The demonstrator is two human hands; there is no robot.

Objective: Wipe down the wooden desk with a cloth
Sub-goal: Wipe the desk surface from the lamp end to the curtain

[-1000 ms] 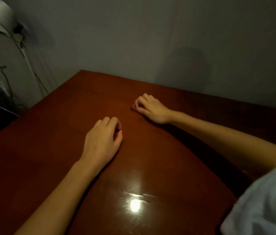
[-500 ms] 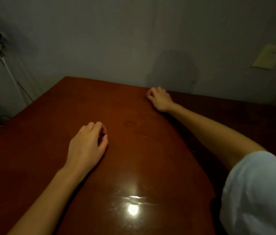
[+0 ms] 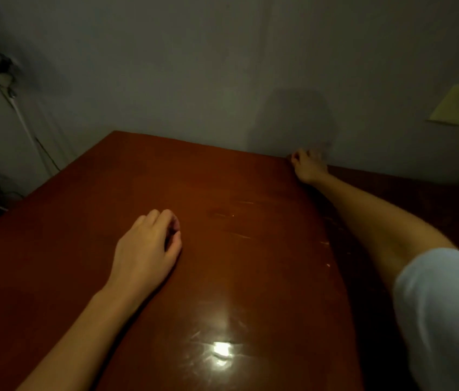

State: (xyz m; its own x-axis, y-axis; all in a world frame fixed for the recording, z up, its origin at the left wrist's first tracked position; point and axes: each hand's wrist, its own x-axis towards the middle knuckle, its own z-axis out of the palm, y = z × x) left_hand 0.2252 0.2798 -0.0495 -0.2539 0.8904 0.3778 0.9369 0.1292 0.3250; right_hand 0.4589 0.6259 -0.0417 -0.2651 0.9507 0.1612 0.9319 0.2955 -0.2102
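Your left hand (image 3: pixel 146 249) rests on the wooden desk (image 3: pixel 236 277), midway between its near and far edges and toward the left side. The fingers are loosely curled, the thumb lies beside them, and nothing shows in their hold. Your right hand (image 3: pixel 307 167) lies at the desk's far edge, against the wall, with its fingers curled down onto the surface. It is too dim and small to tell whether they grip a cloth. Your white sleeve (image 3: pixel 442 311) covers the near right edge. A glare spot (image 3: pixel 221 351) shines by the near edge.
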